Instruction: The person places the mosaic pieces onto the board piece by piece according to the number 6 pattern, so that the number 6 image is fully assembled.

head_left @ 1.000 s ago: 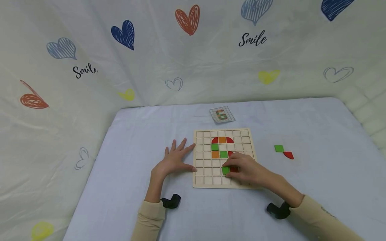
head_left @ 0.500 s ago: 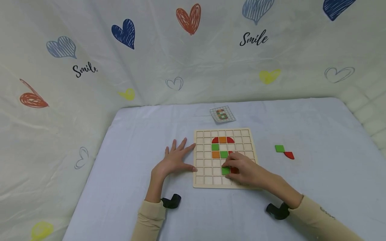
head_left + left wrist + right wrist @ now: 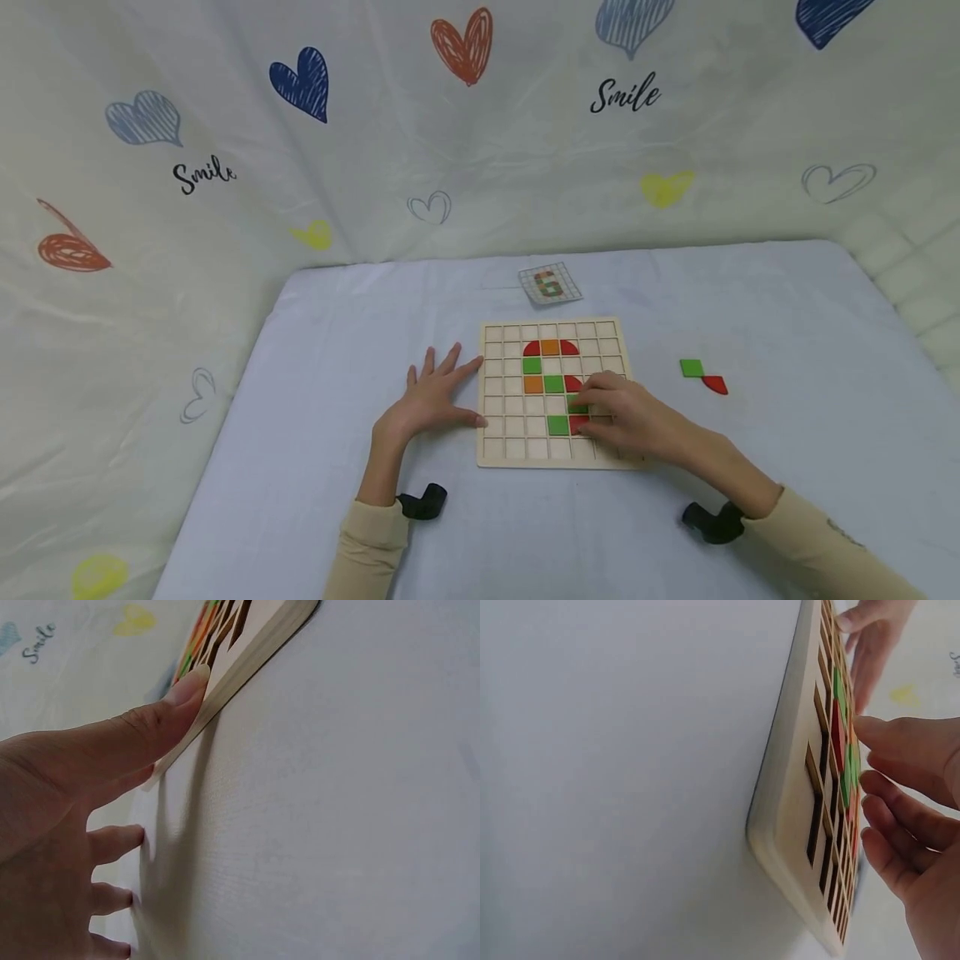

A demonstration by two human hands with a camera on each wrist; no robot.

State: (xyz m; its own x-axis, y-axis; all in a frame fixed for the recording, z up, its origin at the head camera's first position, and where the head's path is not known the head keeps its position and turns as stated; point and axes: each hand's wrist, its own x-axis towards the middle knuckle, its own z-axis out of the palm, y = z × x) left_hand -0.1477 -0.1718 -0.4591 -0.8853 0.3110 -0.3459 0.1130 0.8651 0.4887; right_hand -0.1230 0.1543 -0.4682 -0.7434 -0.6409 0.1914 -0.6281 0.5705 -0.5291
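A wooden grid board lies on the table with red, orange and green tiles set in its cells. My left hand rests beside it, fingers spread, thumb and index fingertips at its left edge; the left wrist view has the thumb on that rim. Over the board's lower right, my right hand has its fingertips at a green tile and its thumb by a red tile. A green square tile sits just left of them. In the right wrist view, thumb and fingers stand apart with nothing between.
Right of the board, a loose green square tile and a red rounded tile lie corner to corner on the white cloth. Behind the board lies a pattern card with a gridded coloured figure. A heart-printed curtain hangs behind.
My right hand has moved slightly right, off the green square tile, uncovering more of the red and green tiles beside it. My left hand stays at the board's edge.
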